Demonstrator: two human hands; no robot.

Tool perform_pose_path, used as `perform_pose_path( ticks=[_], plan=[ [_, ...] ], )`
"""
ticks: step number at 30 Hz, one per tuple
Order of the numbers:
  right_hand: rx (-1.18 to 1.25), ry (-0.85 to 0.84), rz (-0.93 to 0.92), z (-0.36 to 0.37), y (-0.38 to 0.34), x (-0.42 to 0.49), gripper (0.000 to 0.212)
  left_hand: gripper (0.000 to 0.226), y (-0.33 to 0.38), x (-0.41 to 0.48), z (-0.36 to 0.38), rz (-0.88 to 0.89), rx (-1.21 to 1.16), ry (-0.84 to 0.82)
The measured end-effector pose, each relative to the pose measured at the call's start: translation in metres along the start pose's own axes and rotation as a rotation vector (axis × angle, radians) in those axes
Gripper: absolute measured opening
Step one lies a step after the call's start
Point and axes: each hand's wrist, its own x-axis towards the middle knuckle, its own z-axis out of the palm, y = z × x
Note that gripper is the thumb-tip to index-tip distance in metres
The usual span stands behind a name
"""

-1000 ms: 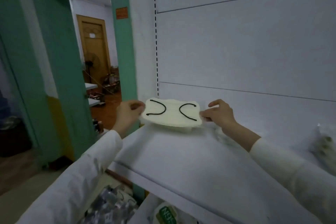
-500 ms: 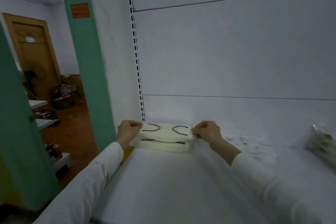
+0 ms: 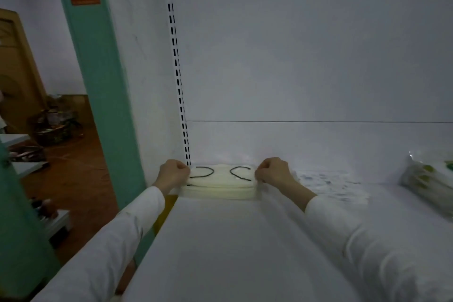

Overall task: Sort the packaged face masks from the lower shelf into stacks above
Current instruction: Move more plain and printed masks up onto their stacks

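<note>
A stack of cream packaged face masks lies at the back left corner of the white upper shelf. The top mask shows two black ear loops and lies flat on the stack. My left hand pinches its left edge with curled fingers. My right hand pinches its right edge the same way. Both white sleeves reach in from the bottom of the head view.
To the right lie flat clear packs with blue print, and a stack of green-printed packs sits at the far right edge. The white back panel and a slotted upright close the rear. A green pillar stands left.
Both hands carried the mask from above the shelf's front edge to the back corner and lowered it onto the stack. The view moved closer to the shelf.
</note>
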Motion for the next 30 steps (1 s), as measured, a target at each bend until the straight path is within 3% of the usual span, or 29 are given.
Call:
perform_pose_path(
  ticks=[7, 13, 21, 30],
  plan=[
    [-0.125, 0.04, -0.05, 0.008, -0.002, 0.006, 0.017, 0.016, -0.008, -0.001, -0.014, 0.091, -0.021, -0.006],
    [-0.366, 0.165, -0.228, -0.007, 0.006, -0.013, 0.032, 0.018, -0.004, -0.011, -0.025, 0.435, 0.163, 0.133],
    [-0.626, 0.161, -0.395, -0.071, 0.034, -0.081, 0.038, 0.014, 0.052, -0.072, 0.022, 0.729, 0.148, -0.08],
    [-0.505, 0.208, -0.494, -0.155, 0.103, -0.206, 0.026, 0.015, 0.092, -0.219, 0.093, 0.741, -0.117, -0.198]
  ],
)
